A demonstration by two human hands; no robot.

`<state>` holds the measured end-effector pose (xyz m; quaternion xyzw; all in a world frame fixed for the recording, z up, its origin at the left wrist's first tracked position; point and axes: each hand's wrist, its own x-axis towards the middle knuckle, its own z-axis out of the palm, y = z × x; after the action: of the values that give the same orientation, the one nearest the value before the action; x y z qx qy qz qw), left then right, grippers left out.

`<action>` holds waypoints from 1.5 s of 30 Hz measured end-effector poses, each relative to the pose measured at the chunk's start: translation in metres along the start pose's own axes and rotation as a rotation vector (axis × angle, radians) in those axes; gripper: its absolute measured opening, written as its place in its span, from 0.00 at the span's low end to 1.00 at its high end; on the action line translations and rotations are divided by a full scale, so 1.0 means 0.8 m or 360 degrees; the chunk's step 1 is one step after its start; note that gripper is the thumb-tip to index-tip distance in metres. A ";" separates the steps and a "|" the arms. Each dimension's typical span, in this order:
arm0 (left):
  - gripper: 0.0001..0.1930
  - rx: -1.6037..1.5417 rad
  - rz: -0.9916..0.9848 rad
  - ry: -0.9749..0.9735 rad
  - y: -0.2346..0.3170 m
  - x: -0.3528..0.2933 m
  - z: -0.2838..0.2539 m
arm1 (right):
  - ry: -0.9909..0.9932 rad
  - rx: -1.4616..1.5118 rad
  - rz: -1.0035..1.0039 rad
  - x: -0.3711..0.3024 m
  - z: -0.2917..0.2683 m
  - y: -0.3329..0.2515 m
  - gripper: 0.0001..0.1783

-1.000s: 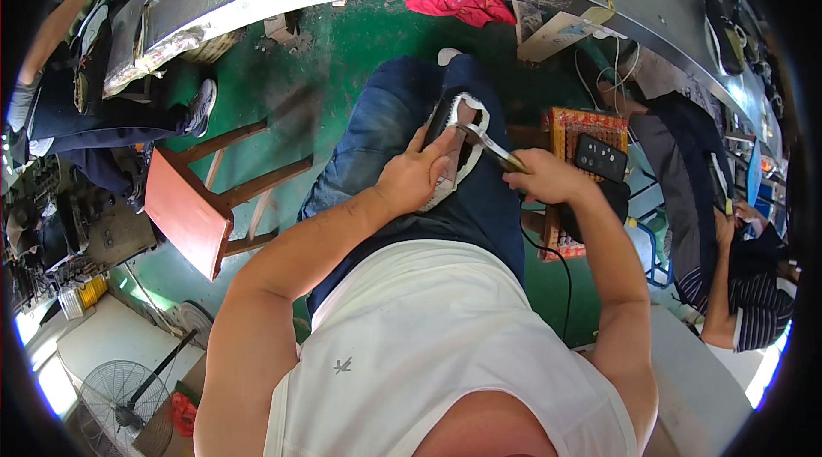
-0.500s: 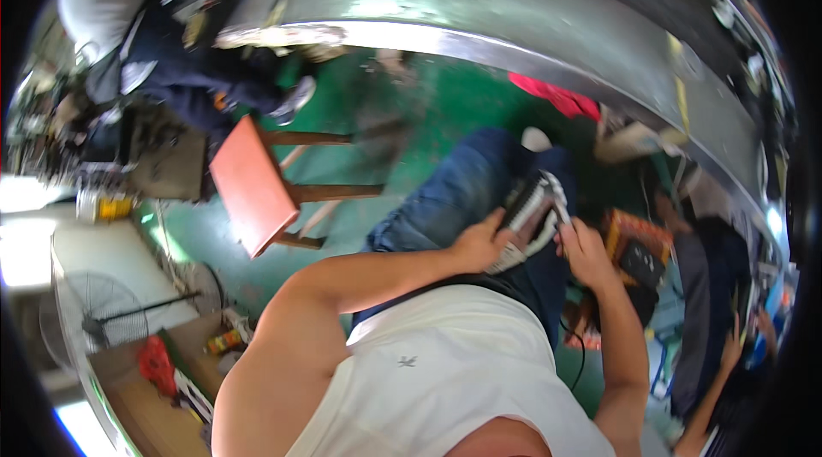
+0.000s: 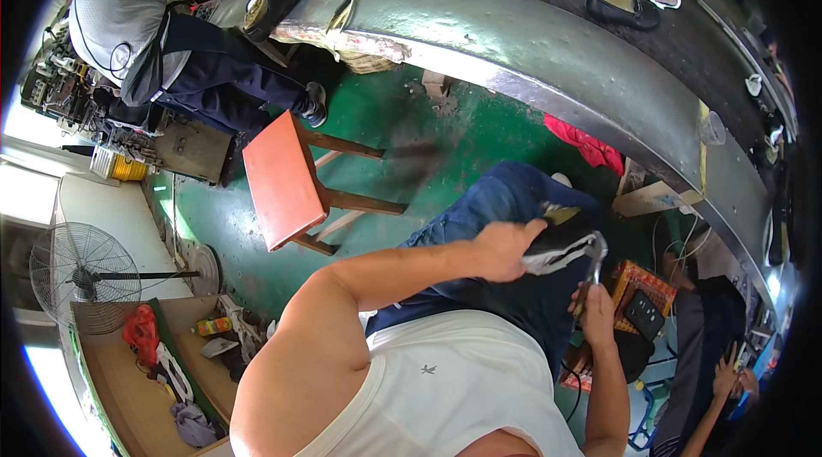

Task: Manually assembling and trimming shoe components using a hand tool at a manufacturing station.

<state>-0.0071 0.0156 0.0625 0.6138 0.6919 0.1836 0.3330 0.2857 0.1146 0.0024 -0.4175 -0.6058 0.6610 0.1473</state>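
Note:
Over my lap, my left hand [image 3: 503, 251] is closed round one end of a shoe [image 3: 558, 244]. This shoe is dark with a white lower edge and lies tilted on its side. My right hand [image 3: 597, 313] grips the handle of metal pincers [image 3: 597, 258]. The curved head of the pincers reaches up to the shoe's far end and seems to touch its white edge. Exactly what the jaws hold is too small to make out. Below both hands are my legs in blue jeans [image 3: 445, 204].
A bench with a metal edge [image 3: 505, 24] curves across the far side, with several shoes on its belt. An orange stool [image 3: 282, 179] stands left; a fan [image 3: 81, 277] and cardboard box [image 3: 111, 371] are farther left. A co-worker [image 3: 128, 20] is far left, another person's arm [image 3: 719, 397] right.
The shoe has turned, its far end now pointing more to the right. My right hand has moved lower and the pincers now show clearly. My left hand has shifted right with the shoe.

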 end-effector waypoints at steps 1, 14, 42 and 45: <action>0.37 -0.0086 0.0104 0.0171 0.006 0.004 -0.021 | -0.0004 0.0249 0.0068 -0.004 -0.008 0.008 0.26; 0.32 -0.1418 -0.0750 -0.0130 -0.023 0.133 0.107 | -0.0176 -0.0376 0.0225 -0.044 -0.020 -0.043 0.14; 0.49 -0.1450 -0.0074 -0.0391 -0.071 0.028 0.119 | -0.0547 -0.1353 -0.0057 0.019 -0.005 -0.058 0.17; 0.53 -0.1145 -0.0050 -0.0254 -0.072 0.035 0.124 | -0.0447 -0.1137 -0.0037 0.009 -0.011 -0.064 0.19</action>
<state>0.0184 0.0172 -0.0530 0.4591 0.5642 0.3616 0.5832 0.2714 0.1370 0.0480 -0.3410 -0.8170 0.4573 -0.0845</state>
